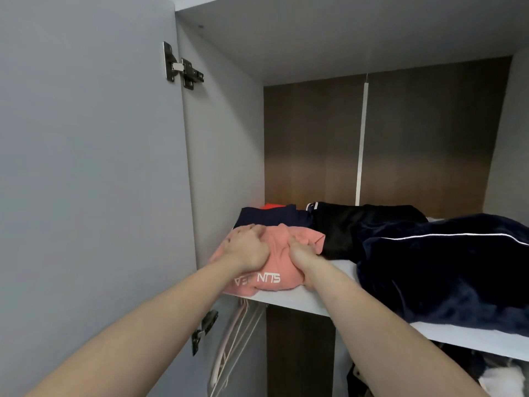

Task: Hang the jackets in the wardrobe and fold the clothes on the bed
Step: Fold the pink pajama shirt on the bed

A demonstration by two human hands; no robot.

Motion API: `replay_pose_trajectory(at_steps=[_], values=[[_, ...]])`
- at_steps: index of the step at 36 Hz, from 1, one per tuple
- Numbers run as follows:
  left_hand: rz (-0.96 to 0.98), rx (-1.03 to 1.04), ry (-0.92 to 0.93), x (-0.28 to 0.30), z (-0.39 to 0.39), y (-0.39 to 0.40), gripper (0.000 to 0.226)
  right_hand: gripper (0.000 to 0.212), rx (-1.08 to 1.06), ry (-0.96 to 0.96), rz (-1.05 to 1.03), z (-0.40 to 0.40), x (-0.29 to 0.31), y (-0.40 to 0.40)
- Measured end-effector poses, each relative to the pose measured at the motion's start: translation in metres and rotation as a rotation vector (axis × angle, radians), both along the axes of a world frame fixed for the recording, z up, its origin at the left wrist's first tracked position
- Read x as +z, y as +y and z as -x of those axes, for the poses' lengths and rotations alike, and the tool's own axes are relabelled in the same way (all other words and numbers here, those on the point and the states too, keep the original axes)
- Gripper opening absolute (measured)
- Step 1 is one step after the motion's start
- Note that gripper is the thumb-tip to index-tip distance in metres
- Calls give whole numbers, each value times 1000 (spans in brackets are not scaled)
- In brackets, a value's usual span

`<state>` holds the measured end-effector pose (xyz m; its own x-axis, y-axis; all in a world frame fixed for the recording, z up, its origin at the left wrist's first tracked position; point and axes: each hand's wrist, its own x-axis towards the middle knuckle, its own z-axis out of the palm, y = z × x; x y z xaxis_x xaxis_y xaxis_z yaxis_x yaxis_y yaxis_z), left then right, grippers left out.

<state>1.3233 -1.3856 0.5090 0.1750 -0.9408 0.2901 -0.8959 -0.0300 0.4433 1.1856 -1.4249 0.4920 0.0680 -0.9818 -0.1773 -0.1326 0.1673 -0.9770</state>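
Note:
A folded pink shirt [274,267] with white lettering lies at the left end of the wardrobe's white upper shelf [312,303]. My left hand [247,247] rests on top of it with fingers curled into the cloth. My right hand [300,256] grips the shirt's right side, thumb pressed into the fabric. Behind the shirt sit a folded navy garment [272,217] and a bit of red cloth [270,206].
A black garment [352,224] and a bulky navy velvet garment [446,270] with a white stripe fill the shelf's right side. The open grey door [86,167] stands left with its hinges. Pale hangers [237,339] hang below the shelf, and dark clothes [472,368] hang lower right.

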Motion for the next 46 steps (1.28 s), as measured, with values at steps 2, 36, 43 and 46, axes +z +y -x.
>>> replay_pose_trajectory(at_steps=[2,36,43,46], values=[[-62,-16,91,-11,-2,-4,61,91,1,8,20,-4,2,-1],[51,-120,-196,-61,52,-18,81,70,-269,1024,639,247,-19,13],[-161,-18,-340,-44,46,-18,80,71,-257,1022,650,248,-21,12],[-181,62,-484,-33,64,-8,81,72,-237,1021,634,249,-19,14]])
